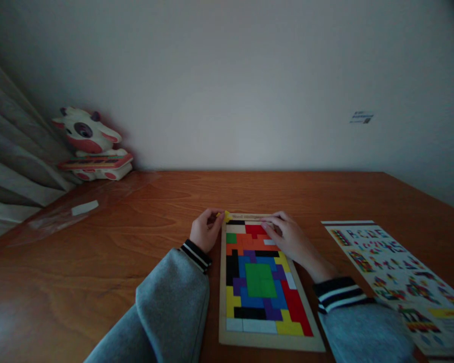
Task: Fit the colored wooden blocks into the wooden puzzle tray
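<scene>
Brown wooden table (pixel 166 227) against pale wall (pixel 227 91). Puzzle board (pixel 283 344): between 5 and 6 o'clock of view, flat, long axis running near to far, lettered strip (pixel 245 216) at its 12 o'clock end. Yellow piece (pixel 227 217): board's 11 o'clock corner, pinched by left hand (pixel 203 231), thumb against fingers; axis unclear. Right hand (pixel 287 237): board's 1 o'clock, fingers bent near red piece (pixel 252 230); whether pinching, cannot tell. Printed sheet (pixel 389 269): 4 o'clock.
</scene>
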A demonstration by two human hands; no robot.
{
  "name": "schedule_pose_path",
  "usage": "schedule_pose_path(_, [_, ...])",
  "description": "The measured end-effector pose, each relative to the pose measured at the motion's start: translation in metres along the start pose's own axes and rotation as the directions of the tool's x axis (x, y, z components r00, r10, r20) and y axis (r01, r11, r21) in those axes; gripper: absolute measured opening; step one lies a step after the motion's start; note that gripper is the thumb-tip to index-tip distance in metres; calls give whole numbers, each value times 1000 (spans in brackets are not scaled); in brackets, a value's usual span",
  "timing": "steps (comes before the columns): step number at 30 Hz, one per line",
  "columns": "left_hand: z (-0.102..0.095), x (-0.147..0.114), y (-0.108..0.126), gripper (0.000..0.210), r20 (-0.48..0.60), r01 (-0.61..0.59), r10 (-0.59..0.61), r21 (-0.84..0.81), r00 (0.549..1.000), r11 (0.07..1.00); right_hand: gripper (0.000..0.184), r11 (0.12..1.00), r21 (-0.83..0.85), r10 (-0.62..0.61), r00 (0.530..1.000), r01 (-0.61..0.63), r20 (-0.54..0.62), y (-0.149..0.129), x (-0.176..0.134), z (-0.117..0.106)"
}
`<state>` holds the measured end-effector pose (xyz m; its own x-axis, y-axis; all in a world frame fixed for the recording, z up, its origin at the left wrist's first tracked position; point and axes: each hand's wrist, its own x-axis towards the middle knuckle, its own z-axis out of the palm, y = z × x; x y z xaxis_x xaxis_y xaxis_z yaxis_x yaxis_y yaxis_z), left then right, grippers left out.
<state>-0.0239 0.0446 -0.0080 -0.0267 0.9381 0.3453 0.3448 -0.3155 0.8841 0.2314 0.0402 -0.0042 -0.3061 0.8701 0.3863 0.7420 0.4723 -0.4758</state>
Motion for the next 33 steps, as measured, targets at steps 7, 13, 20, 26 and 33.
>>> schedule_pose_path(7, [0, 3, -6, 28, -6, -10, 10, -12, 1000, 1000, 41, 965, -43, -253, 960, 259, 119, -34, 5, 13])
schedule_pose_path(13, [1, 1, -6, 27, 28, 0, -1, 47, 1000, 999, 46, 972, -80, -208, 968, 220, 140, -29, 7, 16])
schedule_pose_path(20, [0, -1, -5, 26, 69, -4, -2, 85, 998, 996, 55, 997, -15, -67, 991, 70, 117, 0, -1, 2])
schedule_pose_path(26, [1, -1, -5, 23, 80, -44, 36, 103, 996, 994, 55, 997, 76, -29, 999, 27, 26, 11, 0, -1])
schedule_pose_path(33, [3, -2, -8, 24, 114, -43, 37, 55, 993, 998, 45, 996, 53, 68, 996, -65, -56, 12, 2, -1])
